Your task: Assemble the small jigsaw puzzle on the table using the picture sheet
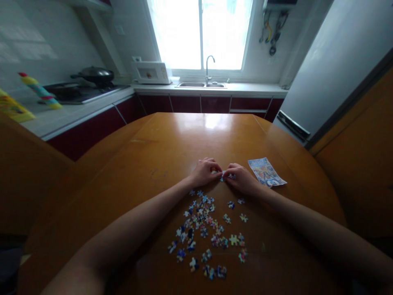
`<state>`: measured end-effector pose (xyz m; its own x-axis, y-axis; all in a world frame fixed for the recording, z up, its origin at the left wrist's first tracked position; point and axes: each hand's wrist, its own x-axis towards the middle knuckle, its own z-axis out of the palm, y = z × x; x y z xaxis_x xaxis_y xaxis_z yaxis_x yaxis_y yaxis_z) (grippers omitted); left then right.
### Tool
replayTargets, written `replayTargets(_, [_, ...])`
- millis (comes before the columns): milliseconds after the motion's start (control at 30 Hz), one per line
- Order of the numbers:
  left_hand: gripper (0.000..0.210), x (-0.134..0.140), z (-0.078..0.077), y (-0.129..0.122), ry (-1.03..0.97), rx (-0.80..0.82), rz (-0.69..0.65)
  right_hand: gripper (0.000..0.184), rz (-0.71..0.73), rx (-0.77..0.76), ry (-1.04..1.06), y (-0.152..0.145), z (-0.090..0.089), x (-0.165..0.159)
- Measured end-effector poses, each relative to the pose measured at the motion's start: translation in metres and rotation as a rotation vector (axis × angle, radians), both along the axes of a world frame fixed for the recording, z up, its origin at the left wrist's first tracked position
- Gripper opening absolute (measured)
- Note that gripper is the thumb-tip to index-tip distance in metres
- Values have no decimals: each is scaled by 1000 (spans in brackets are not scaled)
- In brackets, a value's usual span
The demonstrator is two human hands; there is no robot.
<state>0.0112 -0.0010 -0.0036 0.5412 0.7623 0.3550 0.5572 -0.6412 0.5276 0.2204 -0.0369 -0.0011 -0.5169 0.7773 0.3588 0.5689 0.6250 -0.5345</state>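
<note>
Both hands meet over a few light-coloured jigsaw puzzle pieces (223, 176) on the wooden table. My left hand (206, 172) has its thumb and fingers pinched at the left side of these pieces. From the right, my right hand (241, 178) pinches at the same pieces, its fingertips close to those of the left. The fingers partly cover the pieces, so how they join cannot be seen. Nearer to me lies a loose heap of puzzle pieces (201, 217) in mixed colours. A printed picture sheet (266, 172) rests right of my right hand.
The round wooden table (123, 184) fills the foreground. Beyond it are a sink (201, 85) with a faucet (207, 69), a microwave (152, 73) and a pan (96, 75) on the stove. A refrigerator (334, 61) stands at the right.
</note>
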Motion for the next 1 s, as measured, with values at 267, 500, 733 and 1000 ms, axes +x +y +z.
replayTargets(267, [13,0,3,-2,49,-25,21,11,-15,27,38,2,-3,9])
replayTargets(500, [19,1,7,-4,62,-54,17,12,46,53,-21,1,-5,13])
replayTargets(733, [22,0,6,-1,77,-66,13,12,30,61,-9,-1,-5,9])
replayTargets(1000, [22,0,5,-1,94,-57,13,14,42,85,-66,-1,0,10])
